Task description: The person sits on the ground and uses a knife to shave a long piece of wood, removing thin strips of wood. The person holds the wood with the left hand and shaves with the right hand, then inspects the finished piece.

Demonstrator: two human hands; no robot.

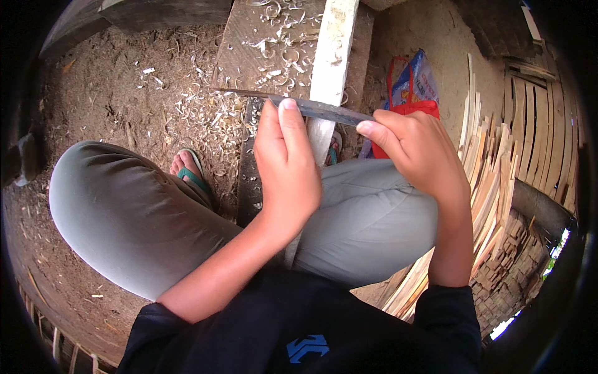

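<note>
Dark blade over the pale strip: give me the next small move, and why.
Perhaps draw the dark blade lightly back along the pale wooden strip: the left hand and right hand hold it crosswise over the strip, beside which curled shavings lie.

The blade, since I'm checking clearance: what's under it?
A pale wood strip and shavings-strewn board run beneath the blade; the parts directly below it are covered, so contact can't be seen.

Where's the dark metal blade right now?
In the head view, the dark metal blade is just above centre, crossing over the pale wooden strip, held by the left hand and right hand.
</note>
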